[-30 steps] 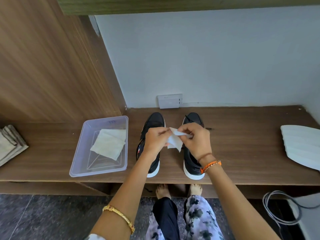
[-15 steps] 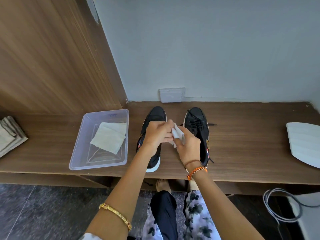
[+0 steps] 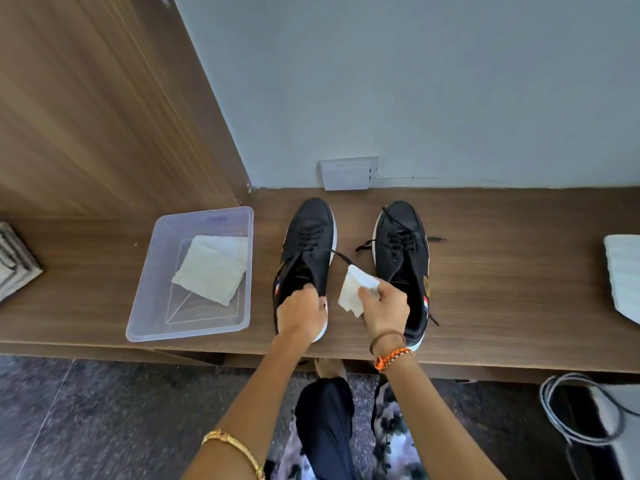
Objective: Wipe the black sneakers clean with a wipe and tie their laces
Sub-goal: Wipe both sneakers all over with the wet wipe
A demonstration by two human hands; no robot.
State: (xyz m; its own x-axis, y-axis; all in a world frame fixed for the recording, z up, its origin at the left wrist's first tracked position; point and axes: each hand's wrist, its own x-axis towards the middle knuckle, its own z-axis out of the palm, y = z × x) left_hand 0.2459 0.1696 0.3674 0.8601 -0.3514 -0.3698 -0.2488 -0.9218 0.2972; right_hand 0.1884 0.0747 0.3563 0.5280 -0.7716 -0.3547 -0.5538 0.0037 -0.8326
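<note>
Two black sneakers with white soles stand side by side on the wooden bench, toes toward the wall. My left hand grips the heel end of the left sneaker. My right hand pinches a white wipe between the two shoes, and covers the inner heel side of the right sneaker. Both shoes' black laces lie loose and untied, with ends trailing onto the bench.
A clear plastic tray holding a folded white wipe sits left of the shoes. Folded grey cloth lies at the far left, a white ribbed object at the far right. A wall socket is behind the shoes.
My hands have moved apart and down toward the heels. The left hand let go of the wipe and took hold of the left sneaker; the right hand keeps the wipe.
</note>
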